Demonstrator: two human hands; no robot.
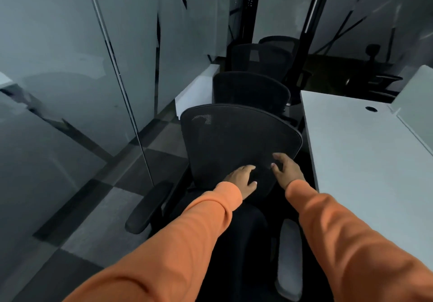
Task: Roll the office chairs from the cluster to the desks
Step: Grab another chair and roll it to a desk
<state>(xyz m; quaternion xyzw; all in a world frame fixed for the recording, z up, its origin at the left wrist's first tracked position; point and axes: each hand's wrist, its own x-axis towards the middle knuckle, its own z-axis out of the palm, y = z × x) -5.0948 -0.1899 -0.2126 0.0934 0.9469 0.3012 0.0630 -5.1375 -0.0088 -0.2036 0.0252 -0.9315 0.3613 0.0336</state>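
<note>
Base and wheels of the black mesh-backed office chair (234, 142) are lost in shadow. The left hand (241, 179) lies flat on its backrest, fingers spread. The right hand (287, 170) has loose, straight fingers; whether it touches the chair is unclear.

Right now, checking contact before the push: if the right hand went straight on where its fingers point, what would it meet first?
The right hand would meet the nearest chair's mesh backrest; it may be touching it, but depth is unclear.

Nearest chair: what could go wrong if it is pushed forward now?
The nearest chair may bump the next chair close ahead. Its desk-side armrest is near the white desk and could scrape it. The left hand and right hand sit low on its mesh, so steering may be weak.
</note>
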